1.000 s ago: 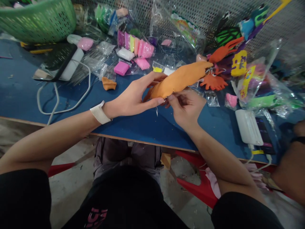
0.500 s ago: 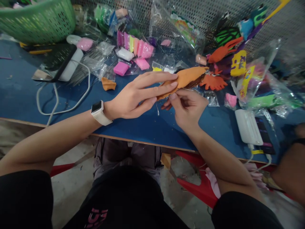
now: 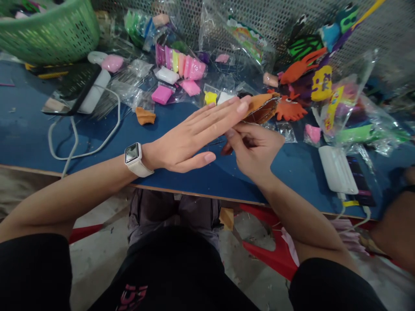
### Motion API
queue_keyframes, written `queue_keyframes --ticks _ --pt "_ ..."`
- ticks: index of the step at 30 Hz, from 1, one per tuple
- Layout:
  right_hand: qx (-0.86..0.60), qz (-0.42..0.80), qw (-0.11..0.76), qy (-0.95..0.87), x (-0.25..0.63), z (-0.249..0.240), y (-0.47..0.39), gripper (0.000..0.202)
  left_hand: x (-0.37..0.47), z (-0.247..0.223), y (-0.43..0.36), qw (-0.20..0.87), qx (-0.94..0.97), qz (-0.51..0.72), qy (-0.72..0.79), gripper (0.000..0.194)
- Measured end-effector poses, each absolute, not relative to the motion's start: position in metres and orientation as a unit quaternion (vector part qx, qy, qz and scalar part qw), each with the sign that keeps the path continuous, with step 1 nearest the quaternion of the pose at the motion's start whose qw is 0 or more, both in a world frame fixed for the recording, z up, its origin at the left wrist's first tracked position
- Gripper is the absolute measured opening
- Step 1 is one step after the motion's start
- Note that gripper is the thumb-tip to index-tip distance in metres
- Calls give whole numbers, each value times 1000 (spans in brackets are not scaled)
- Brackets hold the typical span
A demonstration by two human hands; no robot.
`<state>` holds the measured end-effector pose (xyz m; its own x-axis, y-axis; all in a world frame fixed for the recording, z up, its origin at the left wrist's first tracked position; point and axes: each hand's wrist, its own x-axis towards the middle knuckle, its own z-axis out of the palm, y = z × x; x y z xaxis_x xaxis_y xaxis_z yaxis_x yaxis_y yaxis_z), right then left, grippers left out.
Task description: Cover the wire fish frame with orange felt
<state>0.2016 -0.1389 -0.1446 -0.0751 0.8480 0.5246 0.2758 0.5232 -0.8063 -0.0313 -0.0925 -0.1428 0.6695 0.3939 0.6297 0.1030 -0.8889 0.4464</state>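
An orange clay-covered wire frame [image 3: 260, 110] is held up over the blue table, its hollow side with wires facing me. My left hand [image 3: 194, 137], wearing a white-strapped watch [image 3: 137, 160], lies with straight fingers across its upper left part; the thumb stands apart. Below it, my right hand [image 3: 256, 147] is closed, thumb and forefinger pinching the lower edge of the frame. The left fingers hide much of the orange piece. Just behind its right end lies an orange clay figure [image 3: 290, 108]. To the left is a loose orange clay scrap [image 3: 145, 115].
Packs of coloured clay [image 3: 181, 62] and plastic bags line the table's back, before a perforated metal panel. At left are a green basket [image 3: 61, 34] and a white cable [image 3: 76, 142]. A white power bank [image 3: 337, 169] and a phone [image 3: 359, 179] lie at right, near another person's arm [image 3: 394, 226].
My left hand has flattened and slid right over the orange piece, its thumb now away from it. The piece has turned, showing more of its hollow side. My right hand keeps its pinch.
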Motion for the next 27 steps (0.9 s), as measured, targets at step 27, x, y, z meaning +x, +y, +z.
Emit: queue_keyframes --ticks 27 --pt "-428 142 570 -687 210 -155 -125 33 -36 -168 -91 86 894 405 173 79"
